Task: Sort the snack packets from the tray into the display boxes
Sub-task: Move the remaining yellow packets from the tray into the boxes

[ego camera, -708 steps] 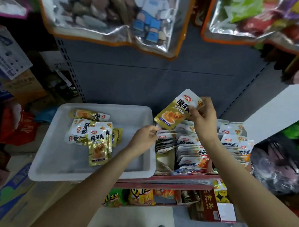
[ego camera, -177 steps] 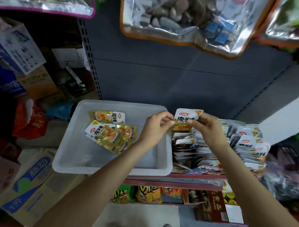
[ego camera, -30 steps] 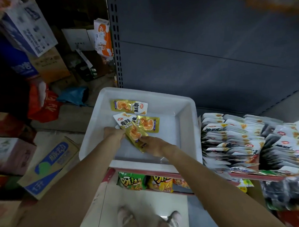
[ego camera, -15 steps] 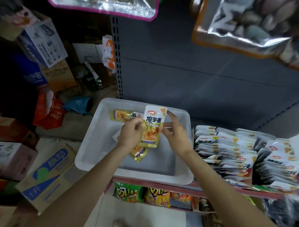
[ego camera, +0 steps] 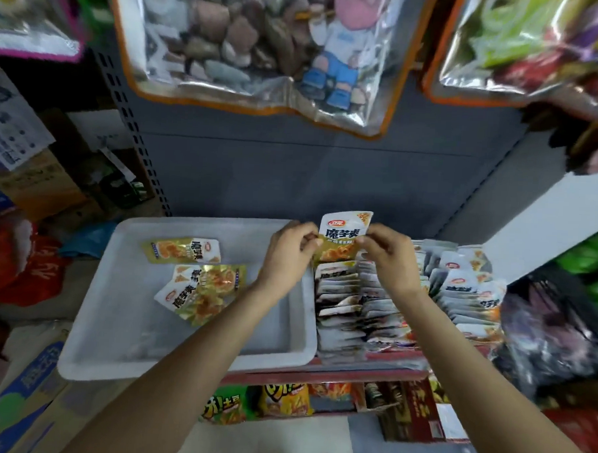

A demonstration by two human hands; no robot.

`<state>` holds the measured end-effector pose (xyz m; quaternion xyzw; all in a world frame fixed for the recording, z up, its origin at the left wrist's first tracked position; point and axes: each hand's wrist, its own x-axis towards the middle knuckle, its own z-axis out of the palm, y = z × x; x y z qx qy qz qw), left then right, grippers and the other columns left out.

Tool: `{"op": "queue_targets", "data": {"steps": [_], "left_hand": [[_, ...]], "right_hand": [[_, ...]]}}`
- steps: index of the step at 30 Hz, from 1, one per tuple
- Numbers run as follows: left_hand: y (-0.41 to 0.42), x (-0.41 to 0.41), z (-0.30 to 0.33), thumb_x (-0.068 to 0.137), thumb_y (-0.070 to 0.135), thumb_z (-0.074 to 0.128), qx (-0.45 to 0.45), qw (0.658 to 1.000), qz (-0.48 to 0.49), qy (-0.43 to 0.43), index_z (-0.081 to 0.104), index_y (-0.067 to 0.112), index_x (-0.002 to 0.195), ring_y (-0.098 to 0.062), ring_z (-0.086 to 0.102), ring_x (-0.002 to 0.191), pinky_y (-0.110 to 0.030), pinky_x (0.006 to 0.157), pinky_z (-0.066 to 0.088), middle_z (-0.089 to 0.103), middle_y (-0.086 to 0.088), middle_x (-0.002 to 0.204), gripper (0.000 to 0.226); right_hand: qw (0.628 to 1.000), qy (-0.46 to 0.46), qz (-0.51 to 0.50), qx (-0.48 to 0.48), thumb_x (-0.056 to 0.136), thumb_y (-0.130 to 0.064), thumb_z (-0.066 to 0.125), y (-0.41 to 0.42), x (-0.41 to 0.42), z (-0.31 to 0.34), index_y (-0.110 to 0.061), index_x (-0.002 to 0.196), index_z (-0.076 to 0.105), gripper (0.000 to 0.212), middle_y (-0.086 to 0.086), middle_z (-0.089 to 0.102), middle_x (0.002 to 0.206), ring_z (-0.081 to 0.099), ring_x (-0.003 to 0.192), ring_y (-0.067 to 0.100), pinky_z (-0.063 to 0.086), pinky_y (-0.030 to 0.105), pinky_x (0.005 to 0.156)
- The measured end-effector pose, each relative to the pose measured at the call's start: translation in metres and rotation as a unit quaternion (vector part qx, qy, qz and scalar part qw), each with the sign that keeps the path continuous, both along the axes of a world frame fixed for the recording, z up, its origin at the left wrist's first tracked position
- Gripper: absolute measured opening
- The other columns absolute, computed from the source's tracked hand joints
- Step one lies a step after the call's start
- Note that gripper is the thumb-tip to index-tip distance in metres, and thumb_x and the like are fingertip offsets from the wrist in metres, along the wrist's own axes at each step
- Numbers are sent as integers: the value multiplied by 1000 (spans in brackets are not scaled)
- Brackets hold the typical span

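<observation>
A white-and-gold snack packet [ego camera: 342, 238] stands upright at the far end of the left display box [ego camera: 350, 307]. My left hand [ego camera: 287, 256] pinches its left edge and my right hand [ego camera: 390, 257] pinches its right edge. The box holds a dense row of upright packets. A second display box [ego camera: 466, 295] of packets sits to its right. The white tray [ego camera: 121, 338] lies to the left on the shelf, with three loose packets in it: one at the back [ego camera: 183, 249] and two overlapping ones [ego camera: 202, 290].
Large hanging bags of toys [ego camera: 257, 53] dangle overhead against the grey shelf back. Cardboard cartons [ego camera: 19, 395] and a red bag [ego camera: 25, 265] crowd the left. Snack bags [ego camera: 259, 402] fill the shelf below. A white board [ego camera: 548, 220] stands at the right.
Both hands have carried the packet rightward from above the tray to the far end of the left display box. The view tilted up and right.
</observation>
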<state>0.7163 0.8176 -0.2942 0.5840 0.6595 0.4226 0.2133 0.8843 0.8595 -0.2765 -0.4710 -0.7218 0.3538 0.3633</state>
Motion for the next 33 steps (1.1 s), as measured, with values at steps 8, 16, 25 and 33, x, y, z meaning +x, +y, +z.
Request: {"op": "queue_targets", "data": {"steps": [8,16,25,33], "left_hand": [[-12,13,-3,85,3,63,57,998,-14,-9,63,8,99,2,58,75,-5,72,42,65,3,85,15],[-8,12,-24,84,-2,59,46,989,-39,135,69,8,86,-23,63,76,-39,69,51,67,-6,85,14],[-27,-27,-48,83,-1,58,-77,995,59,12,67,7,98,-21,65,88,-24,79,48,68,-10,99,19],[-75,-107,-82,88,8,55,-308,901,295,-80,59,-4,114,-34,58,110,-33,81,43,61,-20,118,29]], "right_hand": [[996,-91,-13,-12,86,-15,66,-3,9,-16,-16,90,65,4,-2,63,76,59,73,11,44,15,65],[958,-273,3,90,88,-6,58,-5,2,-27,-9,86,71,13,11,66,91,61,83,29,51,36,69],[947,-274,102,134,87,-6,58,-31,-43,-12,-8,108,68,23,10,62,110,54,104,29,45,33,84],[872,-385,301,-24,93,-9,45,-63,-135,-69,-12,132,50,40,14,52,132,51,118,30,39,33,98]]}}
